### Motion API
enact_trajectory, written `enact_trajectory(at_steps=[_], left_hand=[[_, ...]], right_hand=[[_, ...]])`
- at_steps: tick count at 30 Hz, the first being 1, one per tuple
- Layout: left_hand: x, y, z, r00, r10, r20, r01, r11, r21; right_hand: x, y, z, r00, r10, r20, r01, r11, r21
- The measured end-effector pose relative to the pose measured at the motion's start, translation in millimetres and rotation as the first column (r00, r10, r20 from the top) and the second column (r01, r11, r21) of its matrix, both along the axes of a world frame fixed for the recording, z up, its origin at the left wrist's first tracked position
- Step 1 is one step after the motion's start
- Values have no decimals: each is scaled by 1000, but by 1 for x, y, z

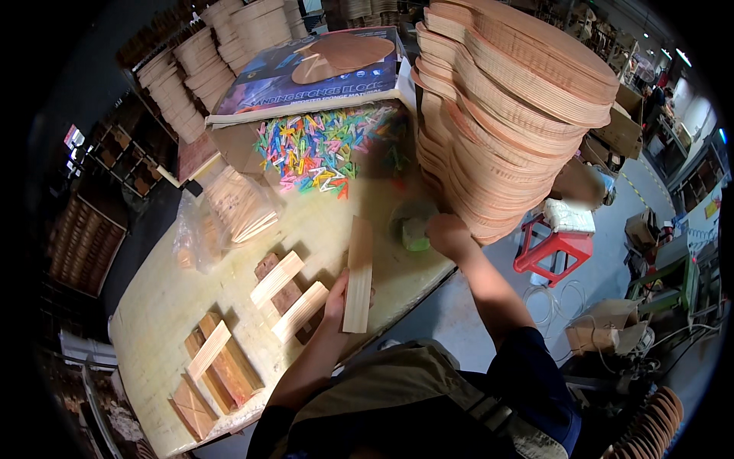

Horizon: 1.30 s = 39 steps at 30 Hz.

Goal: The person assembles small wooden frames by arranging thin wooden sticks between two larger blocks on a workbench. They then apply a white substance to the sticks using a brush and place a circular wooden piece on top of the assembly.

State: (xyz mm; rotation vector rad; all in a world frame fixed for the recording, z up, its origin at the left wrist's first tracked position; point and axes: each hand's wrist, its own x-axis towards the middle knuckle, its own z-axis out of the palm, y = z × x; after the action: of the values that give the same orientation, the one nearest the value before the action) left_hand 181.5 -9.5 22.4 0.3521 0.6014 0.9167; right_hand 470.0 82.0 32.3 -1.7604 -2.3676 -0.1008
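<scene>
Head view: a blue printed cardboard box is sitting at the table's far side, its panel carrying a large line of lettering, smaller type and a picture of wooden forms; coloured clothespins are spilling from its mouth. Nearer me, the left hand is closing snugly around a pale wooden strip, which is standing out lengthwise above the table's near edge. The right hand is curling its fingers at a greenish cup, beside stacked guitar-shaped wooden frames; I cannot tell whether it is holding anything.
</scene>
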Motion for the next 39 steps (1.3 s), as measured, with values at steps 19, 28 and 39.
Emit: enact_trajectory(at_steps=[19,28,39], left_hand=[[50,5,39,919,-167,358,196,979,-47],[20,-9,35,955,-187,229,192,981,0],[7,-20,16,973,-152,176,153,988,10]], right_hand=[[-23,-136,48,833,330,-445,-172,918,359],[18,-82,47,802,-167,-574,186,982,-26],[2,-14,26,997,5,-75,-14,993,-115]])
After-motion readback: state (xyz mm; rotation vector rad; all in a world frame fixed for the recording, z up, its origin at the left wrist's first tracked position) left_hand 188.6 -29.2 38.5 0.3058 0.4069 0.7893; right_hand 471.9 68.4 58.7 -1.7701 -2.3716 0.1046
